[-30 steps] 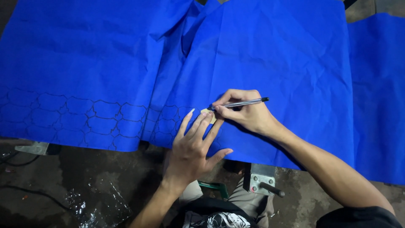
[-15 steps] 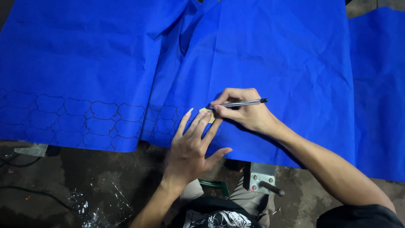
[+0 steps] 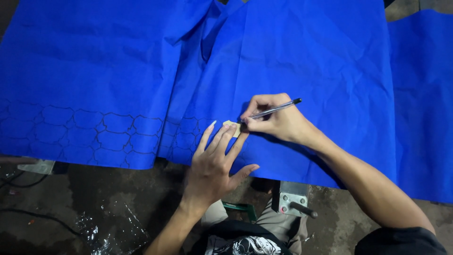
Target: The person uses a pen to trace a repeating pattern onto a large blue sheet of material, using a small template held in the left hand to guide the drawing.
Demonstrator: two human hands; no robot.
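metal bracket point(image 3: 293, 203) with bolt | green stool frame point(image 3: 240, 208) | wet dark floor point(image 3: 94, 208) | cables point(image 3: 28, 179)

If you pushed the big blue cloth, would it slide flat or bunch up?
The blue cloth would probably bunch: it already shows soft folds near the top. It looks thin and floppy, drooping over the table edge. The left hand pressing it flat suggests it shifts easily.

A work table carries a wide blue fabric sheet point(image 3: 292, 56) draped over its near edge; dark concrete floor point(image 3: 94, 208) below.
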